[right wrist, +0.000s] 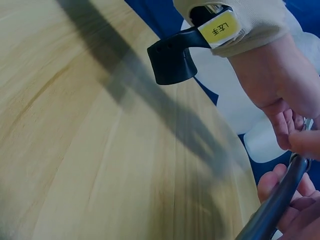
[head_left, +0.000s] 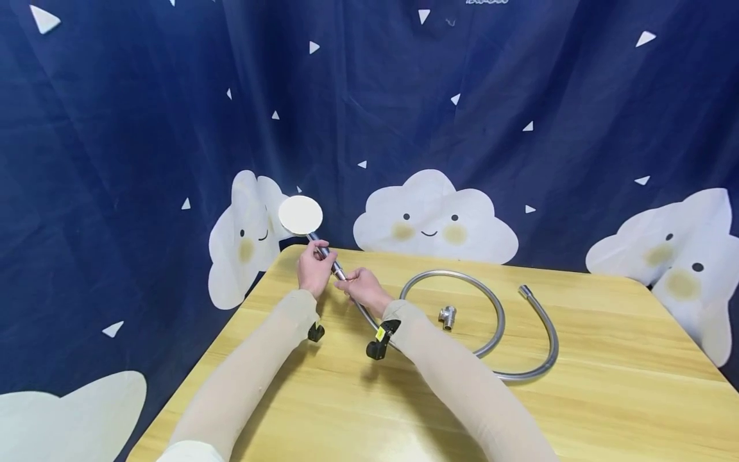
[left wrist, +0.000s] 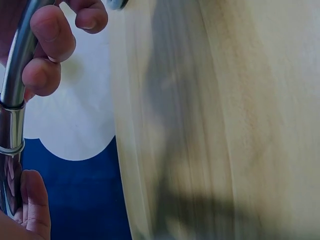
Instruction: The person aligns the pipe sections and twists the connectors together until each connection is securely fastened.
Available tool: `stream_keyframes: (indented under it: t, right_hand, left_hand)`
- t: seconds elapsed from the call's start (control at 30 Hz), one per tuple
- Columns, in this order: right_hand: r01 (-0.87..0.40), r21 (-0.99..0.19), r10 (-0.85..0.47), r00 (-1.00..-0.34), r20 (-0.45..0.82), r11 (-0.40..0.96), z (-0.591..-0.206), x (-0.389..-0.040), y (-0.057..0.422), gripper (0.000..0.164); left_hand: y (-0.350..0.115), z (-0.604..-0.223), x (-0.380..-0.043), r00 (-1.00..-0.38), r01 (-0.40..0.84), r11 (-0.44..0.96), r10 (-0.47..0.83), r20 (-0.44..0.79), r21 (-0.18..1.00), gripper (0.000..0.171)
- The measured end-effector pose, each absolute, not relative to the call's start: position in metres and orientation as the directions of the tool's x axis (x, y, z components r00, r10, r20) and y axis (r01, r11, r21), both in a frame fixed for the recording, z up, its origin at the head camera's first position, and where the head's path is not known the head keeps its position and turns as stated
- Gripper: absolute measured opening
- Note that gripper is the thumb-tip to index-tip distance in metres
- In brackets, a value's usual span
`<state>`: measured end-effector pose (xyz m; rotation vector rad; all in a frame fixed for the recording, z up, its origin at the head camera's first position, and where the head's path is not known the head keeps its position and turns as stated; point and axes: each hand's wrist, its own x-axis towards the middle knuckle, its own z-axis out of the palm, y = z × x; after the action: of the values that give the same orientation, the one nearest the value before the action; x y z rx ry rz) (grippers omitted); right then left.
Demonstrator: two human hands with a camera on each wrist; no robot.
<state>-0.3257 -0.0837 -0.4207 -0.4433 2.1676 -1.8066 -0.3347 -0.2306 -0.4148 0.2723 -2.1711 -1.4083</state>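
Note:
A hand shower with a round white head (head_left: 301, 215) is held up over the far left corner of the table. My left hand (head_left: 314, 269) grips its chrome handle (head_left: 338, 271). Just below, my right hand (head_left: 365, 290) pinches the grey metal hose (head_left: 501, 317) where it meets the handle's end. In the left wrist view, the shiny connector (left wrist: 11, 130) lies in line between handle and hose, with right-hand fingers (left wrist: 47, 30) curled at the hose. In the right wrist view the hose end (right wrist: 275, 205) runs between the right hand's fingers, toward the left hand (right wrist: 282, 85).
The hose loops across the wooden table (head_left: 606, 359), its free end fitting (head_left: 525, 290) at the right. Inside the loop lies a small chrome tee fitting (head_left: 447, 316). A dark blue curtain (head_left: 404, 128) with clouds hangs close behind the table's far edge and along its left side.

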Motion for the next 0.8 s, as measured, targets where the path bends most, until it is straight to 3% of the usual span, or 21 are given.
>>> stream_keyframes:
  t: [0.43, 0.8]
  right_hand:
    - [-0.048, -0.986, -0.393, -0.920, -0.018, 0.157, -0.4230, -0.3212, -0.0870, 0.015]
    - [-0.041, -0.983, -0.392, -0.919, -0.032, 0.177, -0.4207, -0.3206, -0.0850, 0.022]
  left_hand:
    - [-0.2337, -0.4185, -0.3358, -0.838, 0.117, 0.397, -0.452, 0.305, 0.910, 0.027]
    - [-0.2325, -0.4163, -0.3330, -0.840, 0.110, 0.405, -0.450, 0.303, 0.908, 0.028]
